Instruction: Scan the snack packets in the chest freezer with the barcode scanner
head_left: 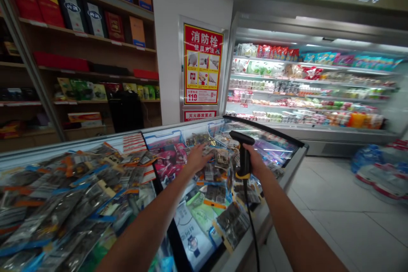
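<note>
My right hand [255, 160] is wrapped round the handle of a black and yellow barcode scanner [245, 155], held upright above the chest freezer, its cable [251, 225] hanging down. Over the small clear snack packets [219, 157] in the freezer's right part, my left hand [196, 159] reaches out with its fingers stretched. Whether those fingertips touch a packet I cannot tell. Pink bags [170, 161] lie just left of that hand. Nearer to me are a white bag [193, 229] and a green bag [204, 212], with more packets on top.
Many packets [73, 195] are heaped on the freezer's left side. Behind stand shelves of boxes [95, 17], a red fire-hydrant sign [203, 63] and a lit refrigerated display [306, 89]. Wrapped water bottles [379, 174] sit on the tiled floor [328, 204] at right.
</note>
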A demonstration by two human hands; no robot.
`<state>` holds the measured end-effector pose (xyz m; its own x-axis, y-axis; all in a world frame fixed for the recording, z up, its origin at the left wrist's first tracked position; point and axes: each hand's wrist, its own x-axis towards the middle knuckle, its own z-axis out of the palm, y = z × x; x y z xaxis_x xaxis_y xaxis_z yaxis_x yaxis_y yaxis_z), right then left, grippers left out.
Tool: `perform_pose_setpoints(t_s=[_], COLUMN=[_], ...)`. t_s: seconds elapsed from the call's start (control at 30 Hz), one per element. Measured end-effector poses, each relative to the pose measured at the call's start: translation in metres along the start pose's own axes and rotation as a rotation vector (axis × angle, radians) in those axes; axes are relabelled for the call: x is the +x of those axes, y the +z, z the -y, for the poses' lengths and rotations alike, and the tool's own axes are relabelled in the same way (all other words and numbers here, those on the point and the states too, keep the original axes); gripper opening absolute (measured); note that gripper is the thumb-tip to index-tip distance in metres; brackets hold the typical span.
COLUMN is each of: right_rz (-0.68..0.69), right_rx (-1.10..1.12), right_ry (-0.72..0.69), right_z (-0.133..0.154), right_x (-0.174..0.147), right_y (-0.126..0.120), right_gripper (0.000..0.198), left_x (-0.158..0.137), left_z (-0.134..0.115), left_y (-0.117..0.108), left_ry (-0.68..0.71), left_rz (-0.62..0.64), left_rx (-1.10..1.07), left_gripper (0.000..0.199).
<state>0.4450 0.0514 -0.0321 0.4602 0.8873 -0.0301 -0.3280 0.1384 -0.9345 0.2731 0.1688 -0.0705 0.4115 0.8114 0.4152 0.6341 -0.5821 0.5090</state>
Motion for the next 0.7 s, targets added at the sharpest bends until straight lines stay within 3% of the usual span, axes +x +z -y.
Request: perform_pose_setpoints(t_s=[0.07,0.13,0.23,0.33,0.43,0.57,0.7], right_rz=[-0.024,-0.029,0.003,0.014,0.012,0.067,0.143], right_rx=[-0.034,-0.046,-0.034,-0.032,0.010,0.050,0.042], right_ry=[-0.054,-0.082,-0.088,-0.064,-0.046,-0.005,0.084], right_z=[0.008,0.013,0.017,0.017,0.016,0.017,0.012], right_x=[-0.013,-0.024,-0.038,-0.048,-0.059,-0.082,-0.107], right_y=[0.008,0.015,0.021,0.024,0.025,0.026,0.035], right_gripper=[0.017,0.016,0.018,0.019,0.020,0.020,0.023], left_x=[-0.022,-0.050,-0.093,-0.122,-0.126,-0.113,-0.100], left_z=[-0.009,-0.025,-0.053,-0.072,-0.076,-0.060,-0.027], left_y=[-0.012,-0.019,-0.021,-0.016,-0.014,-0.020,-0.037], left_ry=[-0.046,-0.085,-0.032,0.071,0.038,-0.045,-0.180], left_rz=[-0.027,0.031,0.242,0.307,0.352,0.407,0.432], left_rx=[0.085,0.168,0.241,0.301,0.313,0.238,-0.074], left_gripper=[0.038,0.036,0.050,0.067,0.068,0.050,0.019])
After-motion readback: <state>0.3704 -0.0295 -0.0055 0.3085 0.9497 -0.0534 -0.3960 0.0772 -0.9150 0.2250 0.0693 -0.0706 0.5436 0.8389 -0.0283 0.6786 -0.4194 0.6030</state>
